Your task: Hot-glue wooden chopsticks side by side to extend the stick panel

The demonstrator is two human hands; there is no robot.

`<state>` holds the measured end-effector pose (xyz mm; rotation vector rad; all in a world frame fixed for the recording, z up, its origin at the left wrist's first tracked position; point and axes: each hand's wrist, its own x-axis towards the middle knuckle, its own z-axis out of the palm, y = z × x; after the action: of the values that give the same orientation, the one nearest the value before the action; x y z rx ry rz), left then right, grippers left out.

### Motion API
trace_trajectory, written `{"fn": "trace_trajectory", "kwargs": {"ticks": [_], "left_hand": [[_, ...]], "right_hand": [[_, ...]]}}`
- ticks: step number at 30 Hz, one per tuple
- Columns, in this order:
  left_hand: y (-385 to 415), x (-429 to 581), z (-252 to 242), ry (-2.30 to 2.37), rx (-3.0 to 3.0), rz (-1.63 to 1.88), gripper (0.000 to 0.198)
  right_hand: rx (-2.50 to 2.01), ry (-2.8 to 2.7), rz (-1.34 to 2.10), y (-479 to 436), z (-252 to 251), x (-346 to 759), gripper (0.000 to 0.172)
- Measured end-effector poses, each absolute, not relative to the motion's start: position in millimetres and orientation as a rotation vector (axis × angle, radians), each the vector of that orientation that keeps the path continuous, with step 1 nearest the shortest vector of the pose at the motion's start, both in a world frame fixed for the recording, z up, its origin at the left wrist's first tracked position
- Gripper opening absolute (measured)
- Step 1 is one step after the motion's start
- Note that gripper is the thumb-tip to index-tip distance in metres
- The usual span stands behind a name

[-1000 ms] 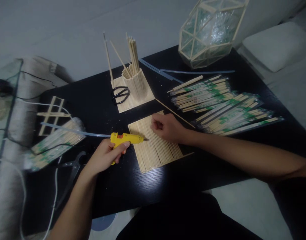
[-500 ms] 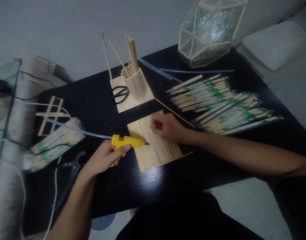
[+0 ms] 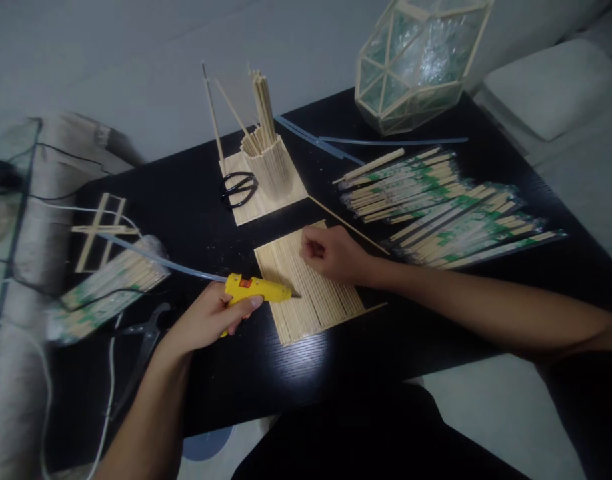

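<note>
My left hand (image 3: 213, 317) is wrapped around a yellow hot glue gun (image 3: 259, 289), a clear glue stick (image 3: 186, 268) trailing from its back end. The nozzle points right, over a flat panel of wooden sticks (image 3: 299, 300) laid side by side on the black table. I cannot tell whether the tip touches the panel. My right hand (image 3: 336, 253) rests on the panel's far right part, its fingers curled closed; whatever they may hold is hidden. One stick along the panel's near edge juts out past its right corner.
A stick-built cup (image 3: 272, 170) full of chopsticks stands on a wooden base behind the panel, beside black-handled scissors (image 3: 239, 189). Wrapped chopsticks (image 3: 451, 213) lie right, another pack (image 3: 111, 293) left, near pliers (image 3: 149, 333). A faceted geometric container (image 3: 411, 73) stands at the back. White cords (image 3: 111, 373) hang left.
The glue gun in my left hand has shifted slightly right and toward me, its nozzle a little lower over the panel. My right hand has stayed in place.
</note>
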<state>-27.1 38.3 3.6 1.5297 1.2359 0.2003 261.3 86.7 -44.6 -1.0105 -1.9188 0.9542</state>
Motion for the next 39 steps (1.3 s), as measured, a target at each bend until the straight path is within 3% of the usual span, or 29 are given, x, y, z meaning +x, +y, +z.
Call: {"fn": "trace_trajectory", "kwargs": {"ticks": [39], "left_hand": [[31.9, -21.6, 8.8, 1.035, 1.588, 0.029, 0.035]], "right_hand": [[-0.989, -1.921, 0.956, 86.3, -42.3, 262.1, 0.021]]}}
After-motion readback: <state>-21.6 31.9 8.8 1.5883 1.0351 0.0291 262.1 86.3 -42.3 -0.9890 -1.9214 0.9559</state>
